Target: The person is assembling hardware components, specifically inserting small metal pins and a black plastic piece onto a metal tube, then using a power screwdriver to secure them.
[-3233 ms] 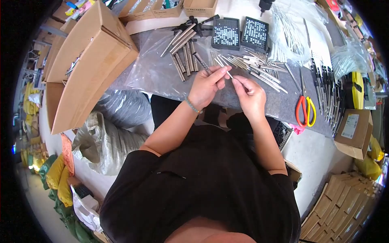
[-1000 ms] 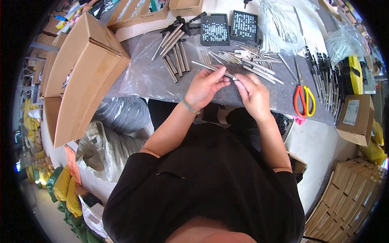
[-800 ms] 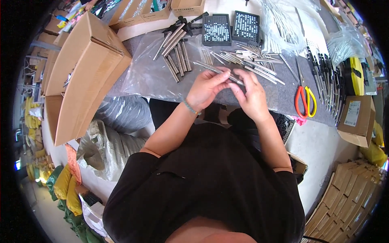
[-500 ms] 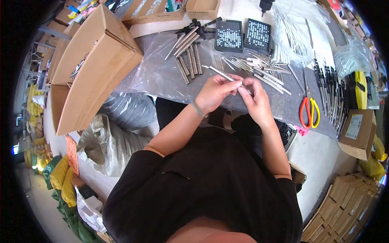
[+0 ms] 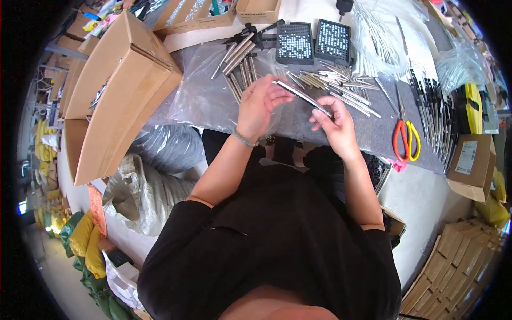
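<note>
Rod: we see a slim silver rod [image 5: 302,97] held slantwise above the grey table [image 5: 373,140], in front of the person's chest; its upper end sits at the left hand, its lower end at the right.
Left hand: our left hand [image 5: 258,104] has its fingertips pinched together on the rod's upper end; the thumb is hidden behind the fingers.
Right hand: our right hand [image 5: 335,125] is clamped on the rod's lower end between thumb and forefinger; how far the rod runs into the palm, we cannot tell.
Hidden: the rod's finer details are too small to make out; the clear plastic sheet [image 5: 205,98] runs under the left hand, and the table's near edge is covered by both forearms.
Cut off: the open cardboard box [image 5: 114,98] at left bends toward the rim; what lies inside it is mostly out of sight.
Crowding: loose silver rods [image 5: 341,88] lie just beyond the hands; 2 dark pin trays [image 5: 314,41] stand behind them; orange-handled scissors [image 5: 405,140] lie to the right, near a row of dark tools [image 5: 429,106].
Open room: a bare strip of grey table shows between the right hand and the scissors; the plastic sheet left of the left hand carries little.
</note>
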### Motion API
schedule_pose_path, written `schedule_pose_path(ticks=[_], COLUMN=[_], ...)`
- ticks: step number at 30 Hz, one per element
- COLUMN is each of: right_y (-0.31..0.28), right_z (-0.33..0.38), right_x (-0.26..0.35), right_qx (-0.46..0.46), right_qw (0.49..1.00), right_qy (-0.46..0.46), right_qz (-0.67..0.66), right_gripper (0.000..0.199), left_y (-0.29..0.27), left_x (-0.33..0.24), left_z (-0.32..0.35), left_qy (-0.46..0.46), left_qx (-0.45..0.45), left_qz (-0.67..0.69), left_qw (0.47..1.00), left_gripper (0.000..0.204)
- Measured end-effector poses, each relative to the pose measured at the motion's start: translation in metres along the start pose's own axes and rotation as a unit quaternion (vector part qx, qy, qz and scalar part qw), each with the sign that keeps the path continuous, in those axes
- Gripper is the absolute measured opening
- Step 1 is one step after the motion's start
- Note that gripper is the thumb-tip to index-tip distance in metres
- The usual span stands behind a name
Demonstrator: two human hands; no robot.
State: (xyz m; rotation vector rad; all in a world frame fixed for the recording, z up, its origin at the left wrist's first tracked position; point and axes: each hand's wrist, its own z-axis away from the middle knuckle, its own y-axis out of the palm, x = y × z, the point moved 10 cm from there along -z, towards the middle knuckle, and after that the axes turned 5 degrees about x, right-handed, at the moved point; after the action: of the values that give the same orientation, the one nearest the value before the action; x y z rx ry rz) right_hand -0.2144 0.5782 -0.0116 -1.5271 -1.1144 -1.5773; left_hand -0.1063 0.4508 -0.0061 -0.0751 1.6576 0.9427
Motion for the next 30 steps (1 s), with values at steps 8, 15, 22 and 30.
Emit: schedule_pose_path(ticks=[8,15,22,30], right_y=[0.001,-0.012,-0.021,-0.01], right_z=[-0.002,0.007,0.015,0.017], right_x=[-0.002,0.021,0.036,0.055], right_qx=[-0.003,-0.031,-0.053,-0.059], right_qw=[0.999,0.993,0.963,0.943], right_qy=[0.007,-0.03,-0.045,-0.138], right_qz=[0.033,0.109,0.259,0.298], right_gripper=[0.027,0.044,0.023,0.02], left_y=[0.021,0.002,-0.002,0.016], left_x=[0.014,0.025,0.021,0.027], left_z=[0.003,0.007,0.008,0.016], left_qy=[-0.004,-0.013,-0.003,-0.026], left_qx=[0.031,-0.016,-0.046,0.008], left_qz=[0.01,0.093,0.084,0.144], left_qw=[0.999,0.995,0.995,0.989], left_gripper=[0.026,0.028,0.028,0.02])
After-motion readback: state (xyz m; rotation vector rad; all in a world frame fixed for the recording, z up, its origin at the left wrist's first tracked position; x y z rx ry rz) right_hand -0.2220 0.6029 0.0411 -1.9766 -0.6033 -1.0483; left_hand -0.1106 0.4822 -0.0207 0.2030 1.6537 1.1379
